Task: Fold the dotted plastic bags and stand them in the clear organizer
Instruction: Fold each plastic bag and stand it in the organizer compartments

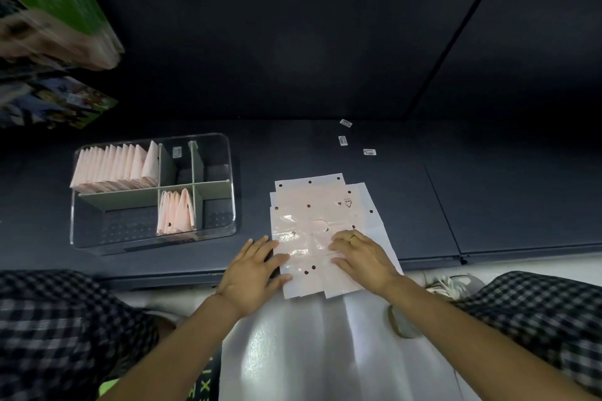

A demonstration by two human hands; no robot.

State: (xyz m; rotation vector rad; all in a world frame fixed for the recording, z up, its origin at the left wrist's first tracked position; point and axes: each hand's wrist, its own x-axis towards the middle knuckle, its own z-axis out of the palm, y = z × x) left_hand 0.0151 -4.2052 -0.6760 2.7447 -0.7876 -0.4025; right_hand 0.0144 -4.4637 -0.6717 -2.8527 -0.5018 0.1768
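Pink folded bags [114, 168] fill two organizer [215, 231] slots, perhaps eighteen; beneath our flat fingers, left hand [250, 273] and right hand [361, 257], unfolded bags [312, 205] remain.

Organizer [152, 239] left of flat bags [321, 205]; folded bags [114, 168] inside.

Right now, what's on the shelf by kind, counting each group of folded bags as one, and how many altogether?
Organizer: 1
Groups of folded bags: 2, back left and front middle
Pile of flat dotted bags: 1, under both hands, left hand and right hand
Small labels on the shelf: 3
Total: 7
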